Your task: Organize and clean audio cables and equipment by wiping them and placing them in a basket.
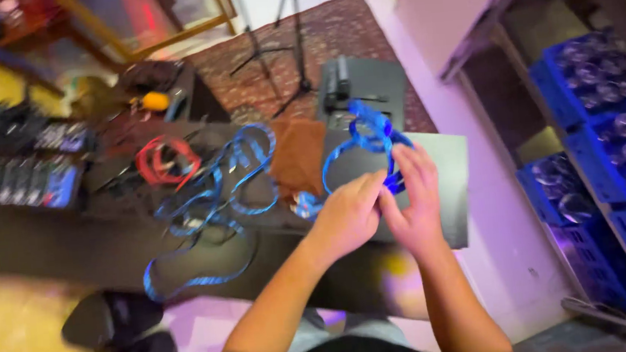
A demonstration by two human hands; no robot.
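A long blue cable [212,188] lies in loose loops across a dark table [70,246] and hangs over its front edge. My left hand [346,214] and my right hand [411,197] meet above the table's right part, both pinching the same blue cable. A coiled part of it [369,129] rises in loops just above my fingers. The frame is blurred by motion.
A red coiled cable [166,160] lies left of the blue one, beside a brown cloth [300,153]. Audio gear [23,179] sits at the table's left. Black stands [294,42] rise on a patterned rug behind. Blue crates of bottles [611,135] fill shelves at right. Dark shoes [116,337] rest below.
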